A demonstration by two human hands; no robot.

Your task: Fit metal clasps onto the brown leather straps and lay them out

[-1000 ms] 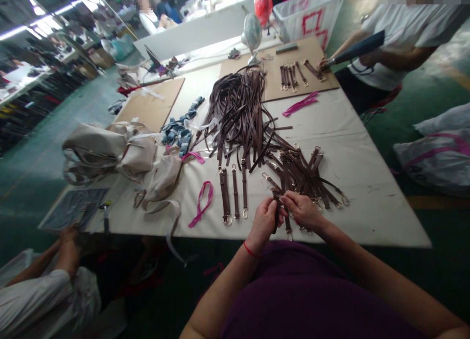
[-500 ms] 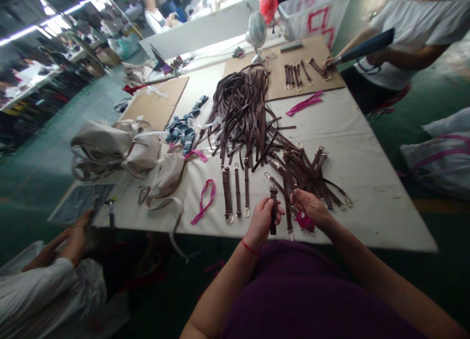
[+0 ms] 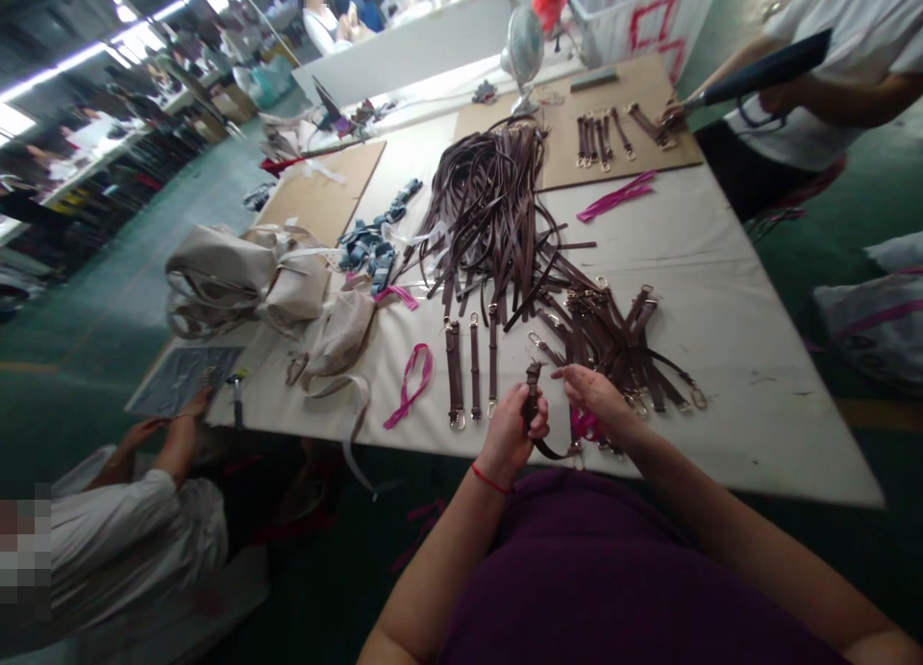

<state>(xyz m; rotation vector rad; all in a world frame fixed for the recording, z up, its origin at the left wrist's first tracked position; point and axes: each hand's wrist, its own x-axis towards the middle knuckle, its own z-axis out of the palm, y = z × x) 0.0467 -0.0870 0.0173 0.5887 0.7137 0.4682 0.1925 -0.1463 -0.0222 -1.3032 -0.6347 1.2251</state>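
Observation:
My left hand (image 3: 513, 429) is closed round a short brown strap (image 3: 534, 402) held upright near the front edge of the white table (image 3: 750, 396). My right hand (image 3: 595, 393) hovers just right of it, fingers curled at the strap's top end. A pink ribbon (image 3: 581, 424) lies under my right hand. Three finished brown straps with metal clasps (image 3: 472, 365) lie side by side to the left. A heap of short brown straps (image 3: 612, 333) sits just beyond my right hand, and a big bundle of long brown straps (image 3: 497, 199) lies further back.
Beige bags (image 3: 237, 285) and blue pieces (image 3: 371, 252) lie at the left. A pink ribbon loop (image 3: 411, 386) lies near the front edge. A person at the far right holds a dark tool (image 3: 757, 72) over a brown board (image 3: 649, 132). Another person's hands (image 3: 177, 425) reach a pad at the front left.
My left hand has lifted the short strap upright and my right hand has slid off to the strap's top. The pink ribbon under my right hand has come into sight. The view shifted slightly.

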